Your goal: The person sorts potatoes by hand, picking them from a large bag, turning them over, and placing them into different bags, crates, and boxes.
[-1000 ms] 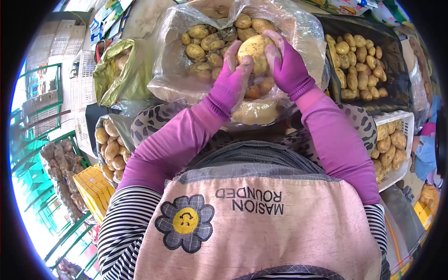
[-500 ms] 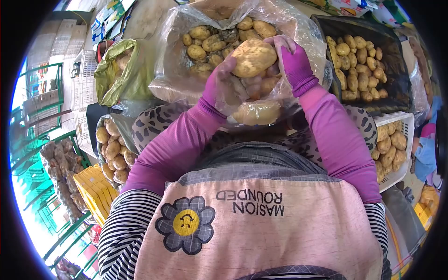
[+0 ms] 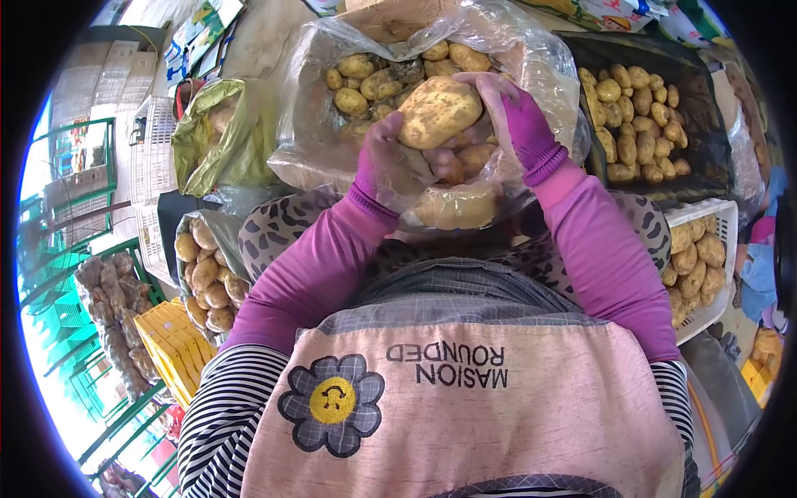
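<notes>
A large, pale brown potato [image 3: 440,113] is held up between both my hands, over a box [image 3: 303,141] lined with clear plastic. My left hand [image 3: 383,158] grips its left side from below, fingers partly hidden. At the potato's upper right, my right hand [image 3: 501,104] has its fingers closed over the edge. Both hands wear dusty gloves with purple cuffs. Inside the box, several smaller potatoes [image 3: 381,85] lie beneath and behind the held one. Clear plastic covers the box's near edge [image 3: 455,207].
To the right stand a black-lined crate [image 3: 706,158] of potatoes and a white crate [image 3: 724,274] with more. On the left are a green bag [image 3: 203,158], an open sack of potatoes [image 3: 207,274] and yellow crates [image 3: 170,336].
The held potato has shifted slightly left and down, turning a little, with both hands still on it. My right hand has moved slightly left.
</notes>
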